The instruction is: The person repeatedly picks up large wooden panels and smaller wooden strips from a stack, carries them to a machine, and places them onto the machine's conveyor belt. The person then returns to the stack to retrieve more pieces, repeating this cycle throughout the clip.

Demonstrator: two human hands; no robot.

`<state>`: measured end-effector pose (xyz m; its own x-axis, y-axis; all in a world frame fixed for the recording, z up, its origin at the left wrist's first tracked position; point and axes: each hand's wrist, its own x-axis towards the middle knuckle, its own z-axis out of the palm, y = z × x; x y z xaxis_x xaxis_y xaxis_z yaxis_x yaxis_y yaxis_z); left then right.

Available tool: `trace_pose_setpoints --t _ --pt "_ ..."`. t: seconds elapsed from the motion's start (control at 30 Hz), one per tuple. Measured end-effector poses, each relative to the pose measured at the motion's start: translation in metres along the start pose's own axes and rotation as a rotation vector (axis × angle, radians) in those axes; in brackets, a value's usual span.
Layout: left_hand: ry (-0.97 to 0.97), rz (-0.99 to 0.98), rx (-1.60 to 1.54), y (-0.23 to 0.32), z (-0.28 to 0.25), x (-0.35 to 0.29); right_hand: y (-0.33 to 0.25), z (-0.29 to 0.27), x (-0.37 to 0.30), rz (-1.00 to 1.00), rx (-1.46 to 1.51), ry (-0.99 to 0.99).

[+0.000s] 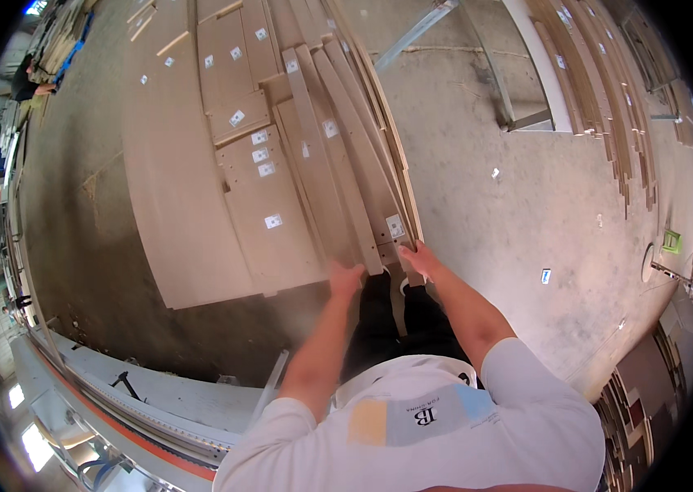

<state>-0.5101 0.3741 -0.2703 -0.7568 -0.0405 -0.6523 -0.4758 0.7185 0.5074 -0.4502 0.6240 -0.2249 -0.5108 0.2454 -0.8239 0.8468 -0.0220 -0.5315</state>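
Note:
Long brown boards lie stacked on the floor in front of me, their near ends at my legs. My right hand (420, 259) is closed around the near right corner of a long board (372, 176) with a white label by its end. My left hand (346, 277) is at the near end of a narrow board (336, 156), its thumb side close to that board's edge. Motion blurs its fingers, so their grip does not show. Wider panels (271, 193) with white labels lie to the left of the narrow boards.
A large flat panel (186, 205) forms the stack's left side. At the right, a metal frame (518, 123) stands beside more stacked boards (600, 74). A long machine (166, 394) with an orange strip runs at lower left. Another person (27, 84) is at far upper left.

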Motion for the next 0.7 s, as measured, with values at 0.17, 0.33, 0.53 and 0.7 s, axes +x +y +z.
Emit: trace_pose_setpoints --t 0.17,0.33,0.53,0.7 --pt "-0.063 -0.044 0.072 -0.003 0.034 0.023 0.029 0.009 0.034 0.032 -0.15 -0.003" --pt "-0.113 -0.15 0.209 0.044 0.075 0.031 0.015 0.01 0.037 0.064 -0.087 -0.071" --pt "0.206 -0.105 0.411 0.039 0.141 0.035 0.035 -0.011 0.046 0.169 -0.084 -0.128" --pt "0.19 -0.227 0.514 0.057 0.152 0.043 0.013 -0.036 0.028 0.023 -0.333 -0.104"
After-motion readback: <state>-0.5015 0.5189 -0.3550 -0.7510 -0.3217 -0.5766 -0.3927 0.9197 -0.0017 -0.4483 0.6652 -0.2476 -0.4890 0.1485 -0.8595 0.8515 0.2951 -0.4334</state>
